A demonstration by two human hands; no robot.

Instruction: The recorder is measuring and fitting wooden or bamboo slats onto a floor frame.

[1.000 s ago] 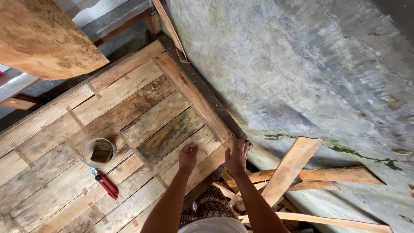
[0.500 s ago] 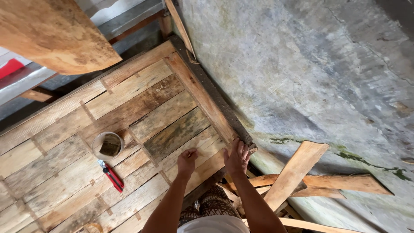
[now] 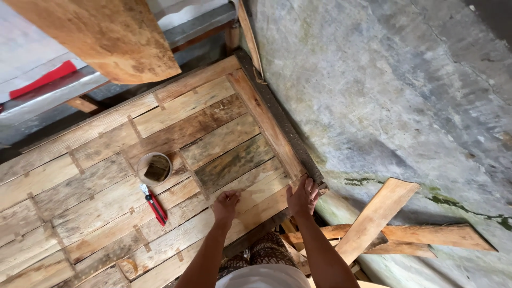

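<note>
Both forearms are bare to the left hand (image 3: 226, 203) and right hand (image 3: 303, 196); white top, seemingly dark patterned cloth below.
</note>
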